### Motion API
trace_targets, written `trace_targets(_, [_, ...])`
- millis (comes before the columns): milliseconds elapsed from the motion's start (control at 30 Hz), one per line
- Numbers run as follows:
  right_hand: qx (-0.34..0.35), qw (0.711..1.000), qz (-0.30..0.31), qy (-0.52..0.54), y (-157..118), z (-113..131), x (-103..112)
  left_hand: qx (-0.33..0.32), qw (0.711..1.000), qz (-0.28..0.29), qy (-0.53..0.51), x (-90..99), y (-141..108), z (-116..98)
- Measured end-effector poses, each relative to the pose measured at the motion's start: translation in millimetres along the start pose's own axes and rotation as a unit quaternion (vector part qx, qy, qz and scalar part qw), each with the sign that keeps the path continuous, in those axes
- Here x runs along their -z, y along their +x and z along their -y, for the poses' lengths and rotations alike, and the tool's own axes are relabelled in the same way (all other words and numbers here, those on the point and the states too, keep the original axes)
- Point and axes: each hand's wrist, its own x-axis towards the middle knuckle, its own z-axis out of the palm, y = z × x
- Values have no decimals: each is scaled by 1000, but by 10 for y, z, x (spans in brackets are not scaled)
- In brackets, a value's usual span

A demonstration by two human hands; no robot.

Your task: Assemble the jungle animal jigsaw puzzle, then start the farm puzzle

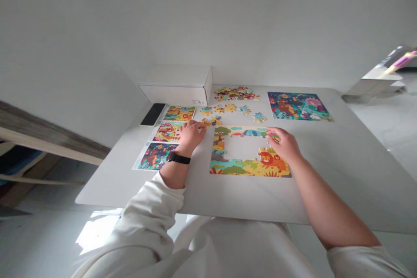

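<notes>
A white-topped bench (329, 182) carries a rectangular cardboard jigsaw puzzle (247, 169), partly built, at its middle. Its long axis runs left to right in front of the person. Its bright border shows a green tree at upper left, a blue animal along the top and an orange lion at lower right, around a hollow centre where the bench shows through.

The left hand (190, 136), with a black wristwatch (178, 158), lies just left of the puzzle, its fingertips touching a small cluster of loose puzzle pieces (211, 121). Its grip is curled, but whether it holds a piece cannot be told. The right hand (283, 143) rests on the puzzle's upper right edge; its grip is partly closed, and whether it holds a piece is also unclear.

Beyond lie scattered blue and yellow pieces (244, 110) and a heap of red and green pieces (236, 92). A dark blue picture panel (298, 106) sits at upper right. Three printed picture sheets (154, 156) line the left side, beside a black phone (153, 114) and a white cardboard box (176, 89).
</notes>
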Motion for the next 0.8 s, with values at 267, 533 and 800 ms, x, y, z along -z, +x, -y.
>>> trace_targets(267, [-5,1000,1,9,-6,-12,-4,22,1000,-4,8,3,8,-6])
trace_targets(533, [-9,999,19,25,-20,-38,-42,18,997,-41,-61,-13,39,0])
trace_targets(800, [-12,999,27,21,-13,-42,-49,-23,986,-63,-155,-169,80,74])
